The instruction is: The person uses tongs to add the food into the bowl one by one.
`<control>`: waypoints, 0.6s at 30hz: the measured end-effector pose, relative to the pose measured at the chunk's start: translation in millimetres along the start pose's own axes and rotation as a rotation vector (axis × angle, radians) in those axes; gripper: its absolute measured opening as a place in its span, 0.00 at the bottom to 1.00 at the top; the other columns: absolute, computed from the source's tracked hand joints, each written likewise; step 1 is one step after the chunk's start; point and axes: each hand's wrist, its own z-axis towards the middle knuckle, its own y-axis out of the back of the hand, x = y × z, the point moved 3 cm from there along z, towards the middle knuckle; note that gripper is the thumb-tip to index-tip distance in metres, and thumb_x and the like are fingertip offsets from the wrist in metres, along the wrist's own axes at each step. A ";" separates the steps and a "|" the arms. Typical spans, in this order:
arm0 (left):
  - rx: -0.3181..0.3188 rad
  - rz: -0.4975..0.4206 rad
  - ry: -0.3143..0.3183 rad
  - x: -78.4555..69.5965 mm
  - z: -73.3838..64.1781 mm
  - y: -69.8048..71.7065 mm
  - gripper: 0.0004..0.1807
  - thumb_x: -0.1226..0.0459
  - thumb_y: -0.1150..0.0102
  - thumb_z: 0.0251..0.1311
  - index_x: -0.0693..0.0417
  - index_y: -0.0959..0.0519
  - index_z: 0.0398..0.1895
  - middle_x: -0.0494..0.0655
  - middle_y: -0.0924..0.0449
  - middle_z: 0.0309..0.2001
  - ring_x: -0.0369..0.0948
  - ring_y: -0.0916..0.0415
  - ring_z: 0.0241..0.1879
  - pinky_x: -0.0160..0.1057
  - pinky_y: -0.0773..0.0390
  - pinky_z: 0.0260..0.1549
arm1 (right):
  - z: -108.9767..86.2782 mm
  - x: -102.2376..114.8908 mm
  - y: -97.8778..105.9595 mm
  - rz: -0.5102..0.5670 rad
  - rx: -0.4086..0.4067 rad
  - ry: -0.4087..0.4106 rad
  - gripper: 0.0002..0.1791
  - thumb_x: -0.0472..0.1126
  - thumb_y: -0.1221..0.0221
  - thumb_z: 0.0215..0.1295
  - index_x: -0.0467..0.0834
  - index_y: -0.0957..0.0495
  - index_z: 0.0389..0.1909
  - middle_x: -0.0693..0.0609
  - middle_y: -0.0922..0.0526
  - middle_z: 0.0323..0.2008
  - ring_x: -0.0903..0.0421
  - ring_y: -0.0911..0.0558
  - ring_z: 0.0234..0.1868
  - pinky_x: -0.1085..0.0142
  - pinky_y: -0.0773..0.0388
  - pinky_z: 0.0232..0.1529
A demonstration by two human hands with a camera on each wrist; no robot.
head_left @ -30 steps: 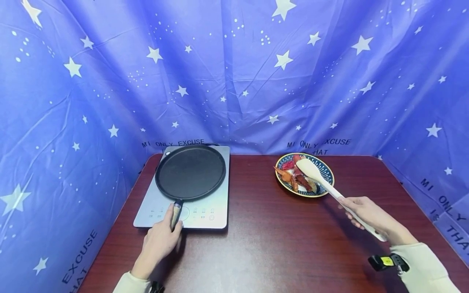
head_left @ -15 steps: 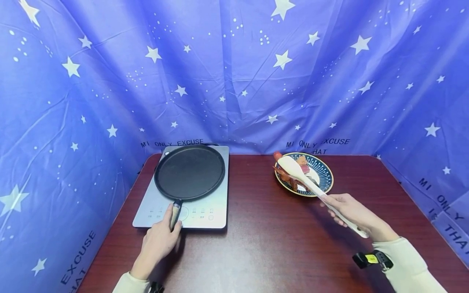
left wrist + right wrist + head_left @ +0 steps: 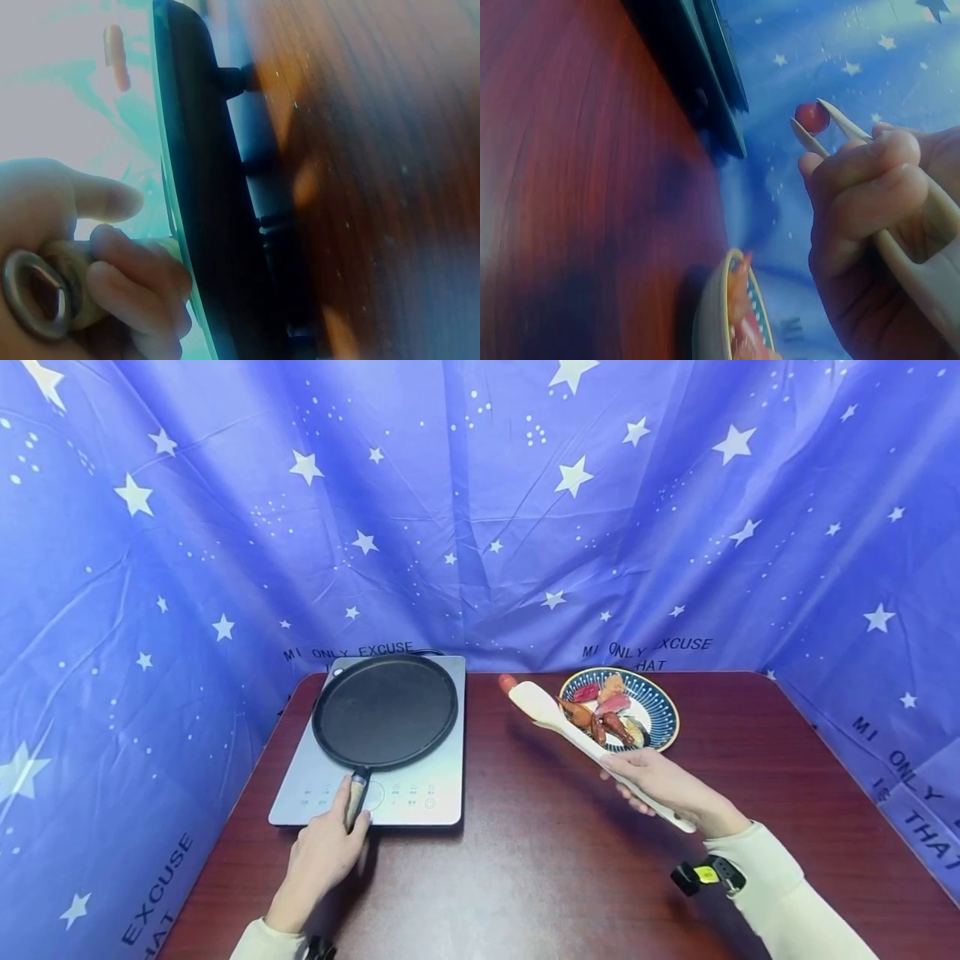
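In the head view my left hand (image 3: 318,856) holds the handle (image 3: 357,793) of a flat black frying pan (image 3: 386,710), which sits on a silver induction cooker (image 3: 292,802). The left wrist view shows the fingers curled round that handle, with a metal ring (image 3: 36,294) at its end. My right hand (image 3: 675,789) grips pale tongs (image 3: 573,735) slanting up to the left. Between their tips is a small red piece with a rounded end (image 3: 812,118), held above the table, left of a blue-patterned plate (image 3: 662,714). Several pieces of food (image 3: 611,706) lie on this plate.
The dark red wooden table (image 3: 510,877) carries the cooker at the back left and the plate at the back right. A blue star-patterned curtain (image 3: 465,527) hangs behind and on both sides. Below the right hand is a black wrist device (image 3: 705,875).
The tongs have picked the red piece up from the plate, and my right hand has carried it leftward towards the pan. The left hand keeps its hold on the pan handle.
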 end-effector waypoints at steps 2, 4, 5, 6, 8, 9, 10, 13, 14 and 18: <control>0.003 0.001 0.004 -0.2 -0.5 0.7 0.35 0.53 0.51 0.62 0.55 0.44 0.72 0.67 0.21 0.40 0.58 0.23 0.32 0.55 0.28 0.26 | 5.3 4.7 -6.4 -0.009 0.014 0.009 0.22 0.49 0.54 0.72 0.31 0.26 0.37 0.50 0.29 0.18 0.62 0.31 0.11 0.70 0.35 0.10; 0.006 0.000 0.006 -0.6 -0.6 1.3 0.35 0.53 0.51 0.62 0.54 0.44 0.72 0.67 0.21 0.41 0.59 0.23 0.32 0.55 0.28 0.25 | 10.9 10.2 -13.5 -0.013 0.030 0.019 0.22 0.49 0.54 0.72 0.31 0.26 0.37 0.51 0.29 0.18 0.61 0.31 0.11 0.70 0.35 0.10; 0.006 0.001 0.006 -0.8 -0.6 1.5 0.35 0.53 0.51 0.62 0.54 0.44 0.72 0.67 0.21 0.41 0.59 0.23 0.32 0.56 0.28 0.26 | 13.9 13.0 -17.0 -0.014 0.038 0.024 0.22 0.49 0.54 0.72 0.31 0.26 0.37 0.50 0.29 0.18 0.61 0.31 0.11 0.70 0.35 0.10; 0.006 0.000 0.006 -0.9 -0.5 1.8 0.35 0.53 0.51 0.63 0.54 0.44 0.72 0.67 0.21 0.41 0.59 0.23 0.32 0.56 0.28 0.26 | 17.1 15.9 -20.6 -0.016 0.045 0.029 0.22 0.49 0.54 0.72 0.32 0.26 0.37 0.50 0.29 0.18 0.61 0.31 0.11 0.70 0.35 0.10; 0.002 -0.001 0.003 -1.2 0.0 2.2 0.35 0.53 0.51 0.63 0.54 0.44 0.72 0.67 0.21 0.41 0.59 0.23 0.32 0.56 0.28 0.26 | 24.0 21.4 -27.8 -0.020 0.055 0.039 0.22 0.49 0.54 0.72 0.32 0.26 0.37 0.50 0.29 0.18 0.61 0.31 0.11 0.70 0.35 0.10; -0.001 -0.001 0.002 -1.5 0.3 2.5 0.35 0.53 0.51 0.63 0.54 0.44 0.72 0.67 0.21 0.42 0.59 0.23 0.32 0.56 0.28 0.26 | 27.5 24.3 -31.6 -0.019 0.064 0.046 0.21 0.49 0.53 0.72 0.32 0.25 0.37 0.50 0.29 0.18 0.61 0.31 0.11 0.70 0.35 0.10; -0.004 0.000 0.002 -1.3 0.3 2.6 0.35 0.53 0.51 0.63 0.54 0.44 0.72 0.67 0.21 0.42 0.59 0.23 0.33 0.56 0.28 0.27 | 30.9 27.0 -35.3 -0.019 0.070 0.051 0.21 0.49 0.53 0.72 0.32 0.25 0.37 0.50 0.29 0.17 0.61 0.31 0.10 0.70 0.35 0.10; -0.007 0.002 -0.004 -1.2 0.6 2.3 0.35 0.53 0.51 0.62 0.55 0.43 0.71 0.67 0.21 0.42 0.59 0.22 0.32 0.56 0.28 0.27 | 41.0 32.9 -46.0 -0.020 0.086 0.067 0.22 0.49 0.52 0.71 0.32 0.25 0.36 0.50 0.29 0.17 0.61 0.31 0.10 0.70 0.35 0.10; -0.008 0.002 -0.007 -1.2 0.6 2.2 0.35 0.53 0.50 0.62 0.55 0.43 0.71 0.67 0.21 0.41 0.59 0.22 0.32 0.56 0.28 0.27 | 44.4 34.2 -49.3 -0.020 0.091 0.070 0.22 0.50 0.52 0.71 0.32 0.25 0.35 0.50 0.29 0.17 0.61 0.31 0.10 0.70 0.35 0.09; -0.007 0.004 -0.010 -0.6 0.6 0.2 0.35 0.53 0.50 0.62 0.55 0.43 0.71 0.67 0.21 0.41 0.59 0.22 0.33 0.56 0.28 0.26 | 57.3 37.8 -62.4 -0.035 0.105 0.076 0.22 0.50 0.52 0.71 0.33 0.24 0.34 0.50 0.29 0.16 0.60 0.31 0.10 0.70 0.35 0.09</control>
